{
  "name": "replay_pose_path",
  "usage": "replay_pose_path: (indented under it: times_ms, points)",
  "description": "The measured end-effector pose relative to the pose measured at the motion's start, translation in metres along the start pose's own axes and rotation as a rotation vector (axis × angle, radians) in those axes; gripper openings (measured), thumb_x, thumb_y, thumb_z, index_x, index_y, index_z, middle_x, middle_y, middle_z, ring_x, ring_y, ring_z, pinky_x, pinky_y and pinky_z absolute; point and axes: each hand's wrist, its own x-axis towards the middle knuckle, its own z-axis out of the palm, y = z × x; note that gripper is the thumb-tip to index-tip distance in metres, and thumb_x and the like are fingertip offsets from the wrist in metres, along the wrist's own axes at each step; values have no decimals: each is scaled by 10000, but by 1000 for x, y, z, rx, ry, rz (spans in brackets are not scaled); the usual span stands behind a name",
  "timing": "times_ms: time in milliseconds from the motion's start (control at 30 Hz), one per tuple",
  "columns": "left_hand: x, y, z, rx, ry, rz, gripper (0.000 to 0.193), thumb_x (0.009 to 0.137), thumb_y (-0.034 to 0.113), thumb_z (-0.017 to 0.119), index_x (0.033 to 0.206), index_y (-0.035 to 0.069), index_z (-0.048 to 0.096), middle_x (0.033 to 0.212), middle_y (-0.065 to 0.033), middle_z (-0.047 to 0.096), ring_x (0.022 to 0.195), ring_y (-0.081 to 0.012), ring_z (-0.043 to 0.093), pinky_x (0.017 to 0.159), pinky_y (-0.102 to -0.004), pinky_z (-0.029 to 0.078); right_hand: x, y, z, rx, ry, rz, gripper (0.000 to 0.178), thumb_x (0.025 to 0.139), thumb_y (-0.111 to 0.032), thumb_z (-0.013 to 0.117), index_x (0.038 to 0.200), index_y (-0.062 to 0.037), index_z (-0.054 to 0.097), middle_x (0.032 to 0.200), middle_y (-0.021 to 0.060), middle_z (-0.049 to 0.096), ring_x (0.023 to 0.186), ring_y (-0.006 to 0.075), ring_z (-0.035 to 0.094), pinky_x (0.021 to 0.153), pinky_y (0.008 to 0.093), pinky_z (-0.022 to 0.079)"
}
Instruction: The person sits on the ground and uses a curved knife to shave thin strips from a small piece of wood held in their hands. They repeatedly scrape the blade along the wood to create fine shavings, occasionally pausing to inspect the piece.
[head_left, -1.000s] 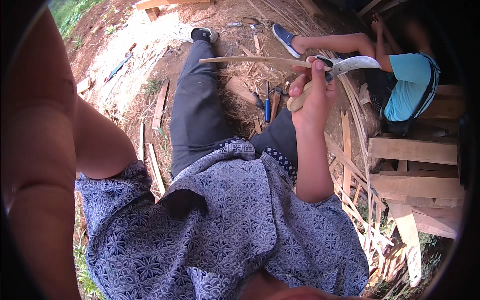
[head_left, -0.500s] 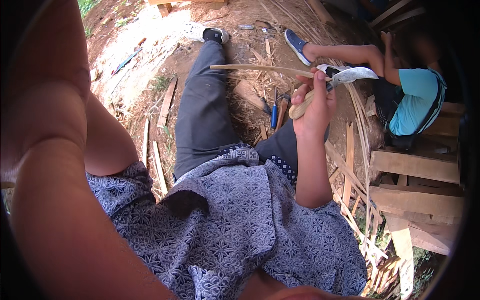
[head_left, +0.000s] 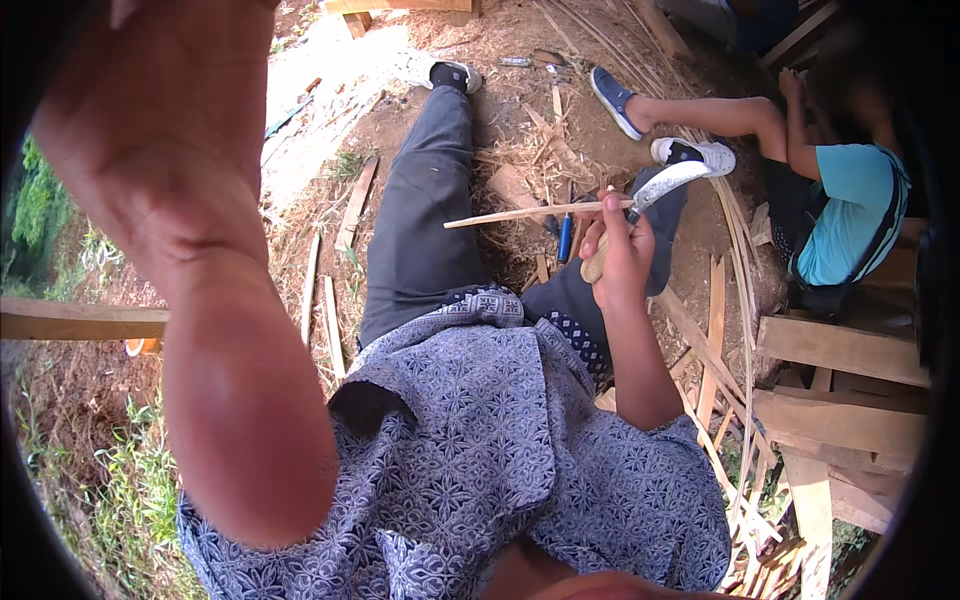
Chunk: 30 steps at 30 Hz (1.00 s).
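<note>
My right hand (head_left: 626, 262) is closed around the wooden handle (head_left: 594, 264) of a curved knife (head_left: 668, 184), its pale hooked blade pointing right. The same hand also pinches a thin wooden strip (head_left: 520, 215), which reaches left over my outstretched leg. Large and close to the camera, my left hand (head_left: 165, 130) is raised at the upper left; its fingers run out of the picture at the top, so whether they hold anything is hidden. Just beyond my right hand, a blue-handled tool (head_left: 566, 238) lies on the ground.
A person in a turquoise shirt (head_left: 850, 220) sits at the right, legs stretched toward the middle. Stacked wooden beams (head_left: 840, 350) and long thin strips (head_left: 743, 265) lie on my right. A wooden beam (head_left: 80, 322) crosses the far left. Shavings and offcuts (head_left: 357, 205) litter the ground.
My left arm has swung up and rightward, baring grass and a beam at the left. My right hand, still holding the knife and strip, is slightly lower in view.
</note>
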Motion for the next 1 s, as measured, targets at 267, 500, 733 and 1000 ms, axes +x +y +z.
replay_pose_path:
  times_ms: [267,500,733,1000]
  points:
    - [-155,-39,103,129,-801,-940,522,1001,453,599,1358,70,588,849,-116,746,812,-347,721,707,-433,541,-6,34,-30,-48,-72,245,372,996,-326,679,1189,-12,629,908,131,721,516,72,519,465,230,429]
    - [-219,-74,160,-173,-733,-1088,249,1029,263,585,992,21,632,698,-153,634,652,-324,644,627,-424,477,30,64,-45,-241,-158,379,403,985,-352,691,1174,-3,628,905,113,722,525,78,537,474,251,459]
    - [-293,-153,203,-288,-525,-1422,254,1048,237,533,978,14,634,750,-90,601,715,-170,560,687,-337,463,72,119,-59,-314,-21,595,525,1094,-459,416,1420,-56,497,927,128,713,488,102,528,470,273,470]
    - [-329,-204,224,-481,-357,-1902,306,1004,205,432,1082,46,682,716,23,513,578,-87,446,520,-270,363,93,192,-67,-507,-108,464,588,975,-129,476,1558,-145,403,868,76,698,595,136,649,543,294,540]
